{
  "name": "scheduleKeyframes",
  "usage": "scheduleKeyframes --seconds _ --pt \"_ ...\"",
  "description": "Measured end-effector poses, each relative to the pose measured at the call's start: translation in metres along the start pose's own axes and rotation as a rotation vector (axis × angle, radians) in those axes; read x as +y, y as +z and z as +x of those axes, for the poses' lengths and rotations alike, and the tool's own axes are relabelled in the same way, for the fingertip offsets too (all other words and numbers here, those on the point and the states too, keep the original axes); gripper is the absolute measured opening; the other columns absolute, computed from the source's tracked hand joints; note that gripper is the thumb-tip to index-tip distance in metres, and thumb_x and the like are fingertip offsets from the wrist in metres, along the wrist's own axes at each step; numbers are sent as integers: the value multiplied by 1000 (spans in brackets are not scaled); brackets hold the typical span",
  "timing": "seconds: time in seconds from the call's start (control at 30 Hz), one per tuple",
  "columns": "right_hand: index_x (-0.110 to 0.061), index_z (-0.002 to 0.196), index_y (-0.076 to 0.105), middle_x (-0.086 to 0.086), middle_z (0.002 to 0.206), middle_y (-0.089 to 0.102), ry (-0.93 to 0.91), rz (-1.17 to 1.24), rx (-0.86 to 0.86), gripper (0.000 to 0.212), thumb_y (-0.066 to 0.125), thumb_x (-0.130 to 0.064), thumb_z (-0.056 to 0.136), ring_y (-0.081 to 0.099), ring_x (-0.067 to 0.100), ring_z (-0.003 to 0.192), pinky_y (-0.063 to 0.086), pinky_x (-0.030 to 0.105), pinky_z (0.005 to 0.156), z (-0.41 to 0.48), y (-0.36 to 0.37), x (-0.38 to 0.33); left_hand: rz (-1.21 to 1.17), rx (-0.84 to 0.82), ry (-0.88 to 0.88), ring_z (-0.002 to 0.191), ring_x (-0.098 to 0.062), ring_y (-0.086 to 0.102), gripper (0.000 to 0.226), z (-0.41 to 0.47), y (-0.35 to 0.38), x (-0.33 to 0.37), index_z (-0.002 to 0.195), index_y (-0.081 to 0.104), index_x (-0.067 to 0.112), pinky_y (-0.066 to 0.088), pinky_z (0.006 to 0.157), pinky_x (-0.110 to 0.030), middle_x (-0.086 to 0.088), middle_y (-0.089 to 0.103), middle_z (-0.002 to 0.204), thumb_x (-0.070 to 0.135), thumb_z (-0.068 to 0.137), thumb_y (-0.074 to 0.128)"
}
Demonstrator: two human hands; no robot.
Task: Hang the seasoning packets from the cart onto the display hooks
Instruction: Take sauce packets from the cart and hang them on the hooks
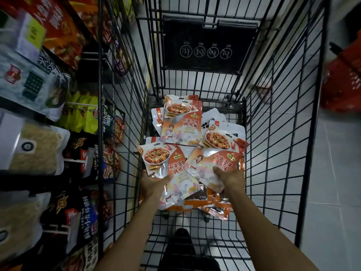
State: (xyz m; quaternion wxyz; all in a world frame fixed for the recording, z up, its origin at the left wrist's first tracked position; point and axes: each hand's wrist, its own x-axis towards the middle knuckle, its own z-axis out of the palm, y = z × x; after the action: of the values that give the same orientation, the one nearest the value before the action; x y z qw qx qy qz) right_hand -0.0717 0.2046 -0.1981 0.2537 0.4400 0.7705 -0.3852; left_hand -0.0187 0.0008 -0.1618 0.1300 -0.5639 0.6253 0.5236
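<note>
Your left hand is down inside the cart, fingers curled around the lower edge of one seasoning packet, gripping it with the printed face up and its hang hole pointing away from you. Your right hand is beside it, well apart by a packet's width, thumb on top and fingers under a second packet, which is tilted toward the right cart wall. Both hands are closed on packets, not loose. The two held packets overlap at their inner edges, between your hands.

Under and beyond your hands the rest of the packets lie in a loose pile on the cart floor, same orange-and-white design with a dish photo, some face up, some turned over near your wrists. The pile sits toward the far half of the basket; the near floor by your forearms is bare wire.

The cart is black wire, walls rising on both sides of your arms, with a folded black child-seat flap at the far end.

To your left, outside the cart wall, the display hooks hold hanging bags of other products, black, green and clear ones. A red basket is on the grey floor at right, blurred.
</note>
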Motion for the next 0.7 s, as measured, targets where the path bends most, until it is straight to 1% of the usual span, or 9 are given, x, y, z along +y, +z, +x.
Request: scheduleKeyframes --seconds 0.1,0.17,0.27,0.37,0.43,0.47,0.57,0.63,0.7 --pt "-7 91 61 21 113 66 93 406 -153 27 81 -8 72 65 39 99 52 57 89 -6 0 1 -39 -33 -94 105 -32 60 76 1 -2 -1 122 52 0 52 77 -34 -17 60 120 17 59 89" --pt "-2 99 60 24 115 65 144 559 -253 25 72 3 78 65 41 100 50 59 90 -10 -2 0 -65 -103 -136 107 -34 60 81 0 -4 0 124 51 1 53 89 -46 -17 60 121 22 57 90" --pt "1 123 49 23 116 63 178 574 -320 41 65 2 85 64 41 103 50 60 88 -15 -7 -3 -66 -151 -118 108 -36 60 79 -2 -6 0 124 50 -2 51 91 -53 -20 61 120 25 60 89" --pt "0 121 50 22 114 65 187 507 -320 38 64 -1 86 65 40 101 51 60 87 -19 -15 -5 -112 -173 -95 105 -36 61 70 -8 -10 1 123 50 -4 51 91 -52 -21 61 118 17 65 85" --pt "-1 114 55 22 111 66 170 476 -300 32 66 -4 85 66 39 96 54 57 83 -25 -21 -7 -135 -173 -79 99 -35 63 63 -15 -14 2 119 49 -5 54 85 -50 -19 62 111 14 69 83" --pt "-5 107 57 21 106 68 156 481 -286 26 68 -5 84 68 38 91 56 55 76 -29 -24 -7 -127 -168 -57 89 -30 64 54 -20 -17 1 112 50 -5 56 75 -43 -16 62 102 13 71 81" --pt "-10 95 57 15 95 68 106 526 -265 23 74 -13 80 67 34 80 55 43 57 -44 -36 -7 -96 -154 60 54 -11 51 23 -37 -25 3 73 53 7 42 44 -19 -2 56 66 6 76 76" --pt "-8 102 57 13 93 67 55 538 -278 30 75 -17 79 66 33 80 54 35 50 -58 -47 -10 -106 -159 125 53 -14 49 20 -51 -33 8 69 56 7 35 45 -19 -5 56 63 5 76 75" --pt "-9 98 57 12 89 66 -12 498 -287 30 75 -23 79 66 32 75 51 30 39 -75 -61 -15 -134 -146 180 60 -16 53 17 -71 -45 16 79 60 5 38 49 -18 -10 60 76 9 76 76"
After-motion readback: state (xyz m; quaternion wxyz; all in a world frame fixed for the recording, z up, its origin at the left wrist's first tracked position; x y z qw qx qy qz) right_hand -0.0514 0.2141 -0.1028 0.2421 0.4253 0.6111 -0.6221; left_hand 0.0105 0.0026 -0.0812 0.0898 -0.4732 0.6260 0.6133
